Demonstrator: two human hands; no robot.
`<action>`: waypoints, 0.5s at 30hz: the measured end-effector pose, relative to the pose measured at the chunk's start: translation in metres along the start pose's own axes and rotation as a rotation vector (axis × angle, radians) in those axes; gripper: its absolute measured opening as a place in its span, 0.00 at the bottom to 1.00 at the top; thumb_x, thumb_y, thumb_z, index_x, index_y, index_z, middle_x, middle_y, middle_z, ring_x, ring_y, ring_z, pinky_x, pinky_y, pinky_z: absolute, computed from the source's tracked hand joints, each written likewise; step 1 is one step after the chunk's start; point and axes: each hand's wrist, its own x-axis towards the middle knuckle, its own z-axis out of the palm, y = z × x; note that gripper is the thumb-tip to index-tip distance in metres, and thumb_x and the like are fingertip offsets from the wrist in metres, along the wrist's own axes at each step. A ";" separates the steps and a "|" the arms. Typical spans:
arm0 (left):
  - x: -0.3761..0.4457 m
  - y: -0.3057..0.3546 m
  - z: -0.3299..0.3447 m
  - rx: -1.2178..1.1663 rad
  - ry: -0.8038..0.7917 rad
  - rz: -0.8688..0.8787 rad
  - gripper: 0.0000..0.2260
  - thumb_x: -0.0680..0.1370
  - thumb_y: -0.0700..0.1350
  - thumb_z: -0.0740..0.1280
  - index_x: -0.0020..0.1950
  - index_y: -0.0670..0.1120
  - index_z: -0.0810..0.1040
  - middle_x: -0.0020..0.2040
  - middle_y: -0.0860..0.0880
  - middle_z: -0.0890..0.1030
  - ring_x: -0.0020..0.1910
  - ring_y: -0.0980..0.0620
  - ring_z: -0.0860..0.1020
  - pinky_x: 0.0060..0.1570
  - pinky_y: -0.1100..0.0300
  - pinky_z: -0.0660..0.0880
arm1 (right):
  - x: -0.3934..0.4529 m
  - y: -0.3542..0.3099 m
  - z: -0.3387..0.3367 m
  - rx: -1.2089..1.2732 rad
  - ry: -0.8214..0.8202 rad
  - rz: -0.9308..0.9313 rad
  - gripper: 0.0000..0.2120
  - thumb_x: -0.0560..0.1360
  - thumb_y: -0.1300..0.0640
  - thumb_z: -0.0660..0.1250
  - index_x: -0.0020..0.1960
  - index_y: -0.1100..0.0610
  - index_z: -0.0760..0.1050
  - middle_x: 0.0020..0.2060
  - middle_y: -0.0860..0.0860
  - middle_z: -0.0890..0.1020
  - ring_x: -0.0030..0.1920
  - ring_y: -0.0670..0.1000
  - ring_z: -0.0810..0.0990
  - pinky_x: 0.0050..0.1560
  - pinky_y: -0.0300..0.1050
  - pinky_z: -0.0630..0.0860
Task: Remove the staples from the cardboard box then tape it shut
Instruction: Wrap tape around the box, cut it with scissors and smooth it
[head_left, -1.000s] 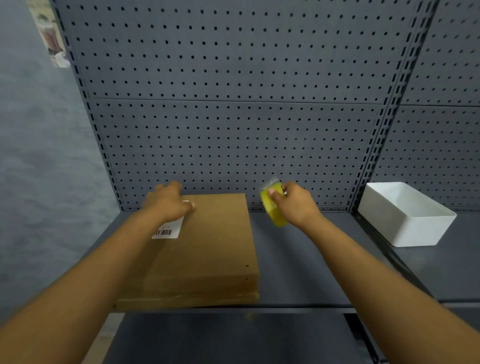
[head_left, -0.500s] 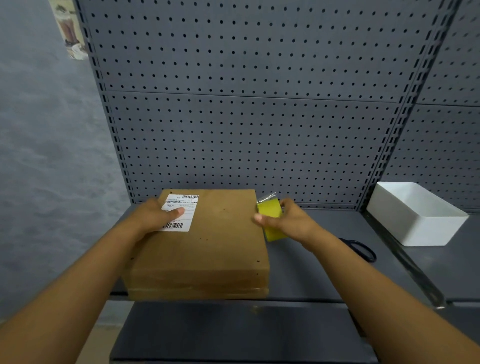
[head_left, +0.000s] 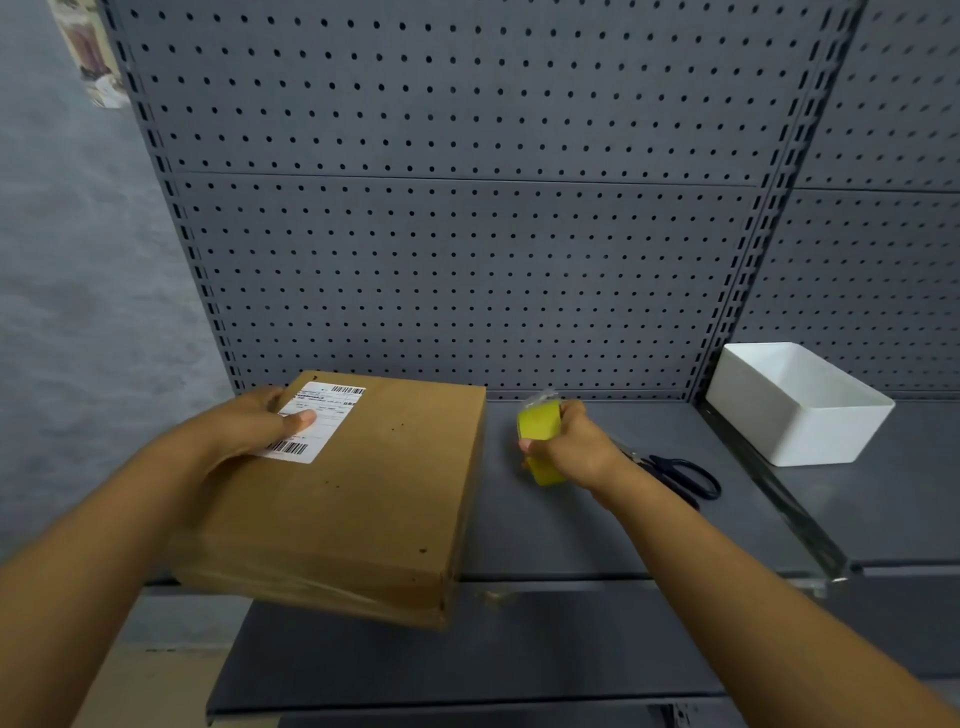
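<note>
At the far left, the left hand (head_left: 249, 423) grips the box (head_left: 353, 499) at its far left corner, thumb pressed flat on the white label (head_left: 322, 421), the other fingers hidden behind the box's edge. The box sits on the grey shelf (head_left: 571, 519), turned a little askew, its near left corner jutting out past the shelf's front edge. Clear tape shows along its near side. Small dark dots are scattered over its top.

Just right of the box, apart from it, the right hand (head_left: 576, 447) is curled round a yellow roll of tape (head_left: 540, 441), thumb on the near side and fingers over the far side; a loose clear end sticks up at the top of the roll. Whether the roll touches the shelf cannot be told.

Right of that hand, black scissors (head_left: 680, 475) lie on the shelf, their blades partly hidden behind the wrist. Farther right, a white bin (head_left: 810, 415) stands on the neighbouring shelf, past a dividing rail. A grey pegboard (head_left: 467, 234) rises behind everything.
</note>
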 end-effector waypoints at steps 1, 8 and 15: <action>0.001 0.002 0.000 0.082 0.031 0.023 0.26 0.78 0.55 0.65 0.73 0.48 0.64 0.63 0.45 0.77 0.54 0.48 0.77 0.54 0.53 0.73 | -0.001 0.002 -0.003 -0.094 0.023 -0.014 0.26 0.74 0.58 0.70 0.65 0.59 0.60 0.58 0.57 0.74 0.56 0.58 0.76 0.56 0.53 0.77; -0.006 0.046 0.045 0.252 0.163 0.197 0.21 0.79 0.53 0.61 0.72 0.50 0.68 0.72 0.44 0.67 0.68 0.43 0.69 0.67 0.48 0.67 | -0.001 0.031 -0.022 -0.692 0.082 -0.112 0.15 0.74 0.59 0.65 0.60 0.56 0.68 0.52 0.55 0.76 0.53 0.58 0.77 0.52 0.52 0.77; -0.014 0.038 0.040 0.229 0.219 0.141 0.24 0.79 0.58 0.60 0.72 0.49 0.67 0.71 0.45 0.68 0.68 0.43 0.68 0.65 0.50 0.66 | -0.007 0.023 -0.029 -0.983 0.201 -0.162 0.17 0.77 0.55 0.63 0.64 0.58 0.68 0.62 0.55 0.74 0.61 0.57 0.73 0.60 0.47 0.69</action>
